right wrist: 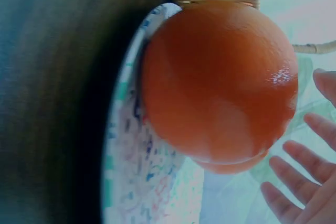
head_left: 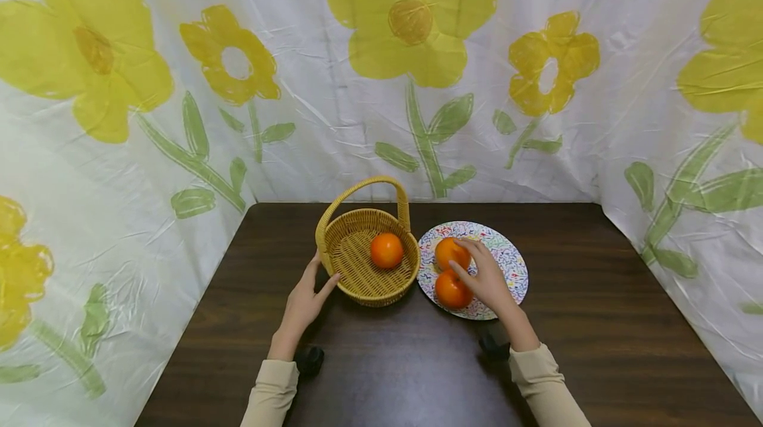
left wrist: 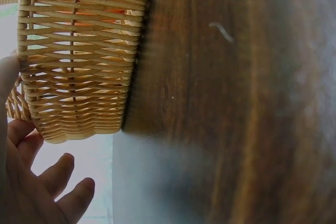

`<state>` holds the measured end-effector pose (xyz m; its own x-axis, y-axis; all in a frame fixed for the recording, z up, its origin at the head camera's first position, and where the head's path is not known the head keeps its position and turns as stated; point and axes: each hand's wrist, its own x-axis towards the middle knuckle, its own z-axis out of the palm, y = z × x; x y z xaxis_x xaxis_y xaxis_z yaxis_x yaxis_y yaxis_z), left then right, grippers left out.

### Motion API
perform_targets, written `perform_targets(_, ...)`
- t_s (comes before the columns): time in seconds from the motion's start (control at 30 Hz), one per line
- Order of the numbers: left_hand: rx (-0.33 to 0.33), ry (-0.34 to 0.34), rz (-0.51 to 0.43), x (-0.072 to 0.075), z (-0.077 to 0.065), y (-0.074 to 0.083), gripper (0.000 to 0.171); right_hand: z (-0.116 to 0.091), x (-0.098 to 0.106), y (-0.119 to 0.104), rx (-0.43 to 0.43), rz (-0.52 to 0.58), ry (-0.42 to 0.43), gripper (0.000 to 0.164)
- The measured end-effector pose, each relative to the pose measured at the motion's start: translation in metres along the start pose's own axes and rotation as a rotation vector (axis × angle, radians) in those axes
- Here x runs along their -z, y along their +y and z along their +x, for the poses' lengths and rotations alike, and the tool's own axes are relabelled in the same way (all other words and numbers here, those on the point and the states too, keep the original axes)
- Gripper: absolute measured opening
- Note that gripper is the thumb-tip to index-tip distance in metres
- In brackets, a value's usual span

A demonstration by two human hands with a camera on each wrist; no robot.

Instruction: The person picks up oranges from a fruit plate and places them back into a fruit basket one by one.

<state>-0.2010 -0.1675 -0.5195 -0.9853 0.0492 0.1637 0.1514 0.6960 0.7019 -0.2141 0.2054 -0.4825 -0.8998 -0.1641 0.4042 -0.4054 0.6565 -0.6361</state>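
Observation:
My left hand [head_left: 304, 301] rests against the left side of a wicker basket [head_left: 371, 296], thumb and forefinger spread at its rim. In the left wrist view its other fingers [left wrist: 59, 174] stand loose, off the basket weave [left wrist: 84, 66]. One round orange fruit [head_left: 387, 251] lies inside the basket. My right hand [head_left: 487, 278] hovers with spread fingers over two more fruits on a patterned plate [head_left: 512, 268]. Its fingertips are at the rear fruit [head_left: 448, 253]; contact is unclear. The smooth, glossy front fruit [right wrist: 220, 82] sits apart from those fingers in the right wrist view.
The basket's arched handle [head_left: 372, 182] stands upright. The plate is close beside the basket's right side on a dark wood table [head_left: 393, 367]. A white curtain [head_left: 298, 149] with yellow flowers hangs behind and along both sides.

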Motion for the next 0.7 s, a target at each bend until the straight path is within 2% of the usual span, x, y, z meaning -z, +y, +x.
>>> perform_targets(0.47, -0.021, 0.022, -0.013, -0.002, -0.003, -0.002, 0.066, -0.028, -0.008, 0.012, -0.05, 0.01, 0.054, 0.048)
perform_targets(0.7, -0.037, 0.017, -0.012, -0.001, -0.001, 0.0, 0.069, -0.042, -0.012, 0.017, -0.084, 0.047, 0.067, 0.048)
